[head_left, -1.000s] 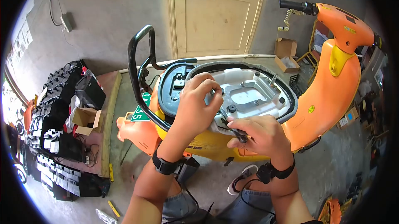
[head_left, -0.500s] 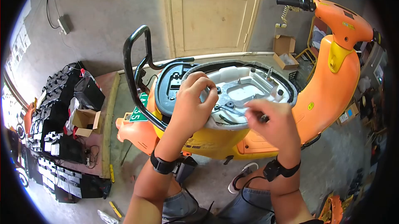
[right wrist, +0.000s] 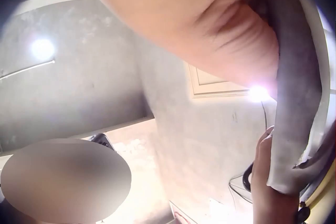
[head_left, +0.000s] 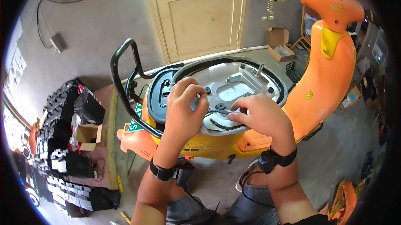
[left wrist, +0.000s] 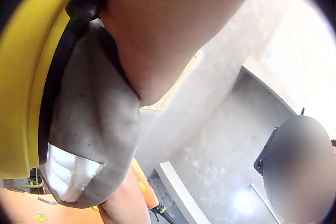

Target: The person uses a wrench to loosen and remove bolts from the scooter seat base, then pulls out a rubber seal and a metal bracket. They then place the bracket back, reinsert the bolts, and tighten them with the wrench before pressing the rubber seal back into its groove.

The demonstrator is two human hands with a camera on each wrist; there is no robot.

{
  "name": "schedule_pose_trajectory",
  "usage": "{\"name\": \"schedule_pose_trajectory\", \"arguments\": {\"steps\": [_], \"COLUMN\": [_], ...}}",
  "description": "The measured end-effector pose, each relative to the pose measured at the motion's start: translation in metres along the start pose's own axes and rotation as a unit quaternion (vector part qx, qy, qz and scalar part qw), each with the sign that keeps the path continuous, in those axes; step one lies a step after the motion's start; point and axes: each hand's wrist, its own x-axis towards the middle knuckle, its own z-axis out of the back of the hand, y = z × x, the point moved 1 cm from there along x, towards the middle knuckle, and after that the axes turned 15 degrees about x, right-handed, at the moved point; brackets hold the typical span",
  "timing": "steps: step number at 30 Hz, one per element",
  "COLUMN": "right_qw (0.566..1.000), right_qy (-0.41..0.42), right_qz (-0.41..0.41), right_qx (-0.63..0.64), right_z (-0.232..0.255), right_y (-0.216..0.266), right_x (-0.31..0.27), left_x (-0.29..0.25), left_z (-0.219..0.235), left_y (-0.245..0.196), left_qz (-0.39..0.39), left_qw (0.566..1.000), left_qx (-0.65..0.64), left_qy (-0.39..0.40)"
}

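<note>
An upturned scooter seat (head_left: 221, 74), with a pale plastic base and grey cover edge, lies on the orange and yellow scooter (head_left: 334, 87). My right hand (head_left: 265, 114) grips the end of a slim metal wrench (head_left: 219, 111) between thumb and fingers, low over the near side of the base. Close to the wrench's far end is my left hand (head_left: 184, 114), fingers bent and thumb near the forefinger. A small glint shows between them, but I cannot tell what they hold. In the left wrist view, the seat's grey cover (left wrist: 94, 108) hides the fingers.
A black rear rack (head_left: 121, 70) rises left of the seat, by a dark tray (head_left: 156, 104). Batteries (head_left: 62, 116) and an open cardboard box (head_left: 90, 137) stand at left. Another box (head_left: 279, 43) sits by the wall. Cables (head_left: 242, 181) trail from both wrists.
My right hand swings the wrench from pointing toward me to lying more sideways across the seat base, opening its grip partway. The left hand keeps its place on the seat. The head view shifts.
</note>
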Motion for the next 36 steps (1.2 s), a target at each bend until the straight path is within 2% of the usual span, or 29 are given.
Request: {"name": "schedule_pose_trajectory", "arguments": {"steps": [1, 2, 4, 6, 8, 10, 12, 14, 16, 17, 21, 23, 29, 33, 35, 36], "right_qw": [1.0, 1.0, 0.998, 1.0, 0.99, 0.991, 0.992, 0.991, 0.984, 0.981, 0.987, 0.989, 0.989, 0.99, 0.967, 0.966], "right_qy": [0.026, 0.017, 0.028, 0.005, 0.004, -0.03, -0.116, -0.135, -0.157, -0.174, -0.151, -0.109, -0.043, -0.029, -0.059, -0.062], "right_qz": [0.009, 0.007, -0.008, -0.004, 0.01, 0.032, -0.004, 0.008, -0.067, -0.052, -0.04, -0.008, -0.012, -0.027, -0.052, -0.052], "right_qx": [-0.002, 0.005, -0.054, -0.018, 0.139, 0.125, 0.041, 0.02, -0.043, -0.063, 0.027, 0.101, 0.138, 0.139, 0.244, 0.246], "right_z": [0.0, 0.0, -0.002, -0.001, 0.001, -0.002, -0.001, 0.0, 0.007, 0.007, 0.015, 0.017, 0.016, 0.016, 0.015, 0.015], "right_y": [-0.001, 0.0, 0.003, 0.003, 0.007, 0.007, 0.008, 0.007, 0.015, 0.013, 0.016, 0.013, 0.002, -0.004, -0.001, -0.004], "right_x": [0.002, 0.003, 0.005, 0.008, 0.01, 0.007, 0.004, 0.001, -0.003, -0.003, -0.005, -0.006, 0.005, 0.014, 0.017, 0.019], "left_x": [0.001, 0.002, 0.003, 0.002, 0.001, 0.001, -0.001, -0.002, 0.0, 0.0, 0.001, 0.001, 0.0, 0.0, 0.0, 0.0], "left_z": [0.0, 0.001, 0.001, 0.002, 0.003, 0.003, 0.002, 0.003, 0.004, 0.004, 0.003, 0.003, 0.007, 0.007, 0.006, 0.006], "left_y": [-0.001, -0.001, 0.0, 0.001, -0.001, -0.001, 0.001, 0.002, 0.001, 0.001, 0.002, 0.001, -0.001, -0.001, -0.001, 0.0], "left_qz": [0.011, 0.022, 0.036, 0.043, 0.057, 0.071, 0.112, 0.118, 0.071, 0.078, 0.056, 0.057, 0.06, 0.067, 0.063, 0.061], "left_qw": [1.0, 1.0, 0.999, 0.998, 0.997, 0.997, 0.991, 0.99, 0.996, 0.995, 0.997, 0.997, 0.997, 0.996, 0.996, 0.996], "left_qx": [-0.008, -0.016, -0.027, -0.032, -0.034, -0.034, -0.05, -0.048, -0.034, -0.032, -0.024, -0.025, -0.014, -0.01, -0.011, -0.011], "left_qy": [0.002, 0.004, 0.016, 0.029, 0.026, 0.024, 0.048, 0.053, 0.042, 0.048, 0.041, 0.034, 0.053, 0.056, 0.054, 0.057]}}
